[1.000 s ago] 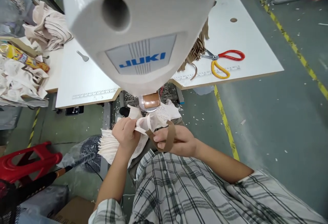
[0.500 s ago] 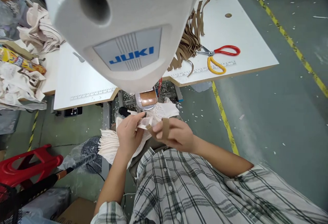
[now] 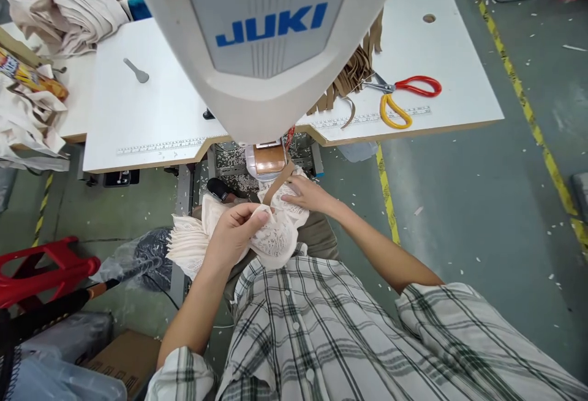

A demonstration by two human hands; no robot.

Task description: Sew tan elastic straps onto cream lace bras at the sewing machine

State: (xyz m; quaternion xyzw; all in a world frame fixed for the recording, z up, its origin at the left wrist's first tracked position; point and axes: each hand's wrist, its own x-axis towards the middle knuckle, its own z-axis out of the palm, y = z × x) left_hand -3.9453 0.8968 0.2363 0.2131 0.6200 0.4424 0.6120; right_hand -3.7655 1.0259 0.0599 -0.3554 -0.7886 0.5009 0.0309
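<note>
A white JUKI sewing machine head (image 3: 271, 40) fills the top of the view. Below it, my left hand (image 3: 234, 236) is closed on a cream lace piece (image 3: 275, 239), pinching its edge. My right hand (image 3: 307, 196) reaches forward to the machine's copper-coloured foot (image 3: 270, 161), its fingers pressing a tan strap (image 3: 278, 182) against the lace. A stack of more cream lace pieces (image 3: 186, 245) lies on my lap, left of my left hand.
On the white table (image 3: 156, 119) lie red and yellow scissors (image 3: 404, 98), a bundle of tan straps (image 3: 351, 76) and a grey tool (image 3: 135, 70). Cream fabric piles (image 3: 64, 6) sit at the far left. A red stool (image 3: 41, 269) stands lower left; yellow floor tape (image 3: 523, 92) runs right.
My right hand has moved forward with the tan strap to the machine's foot. My left hand has followed with the lace. The view has shifted closer to the machine.
</note>
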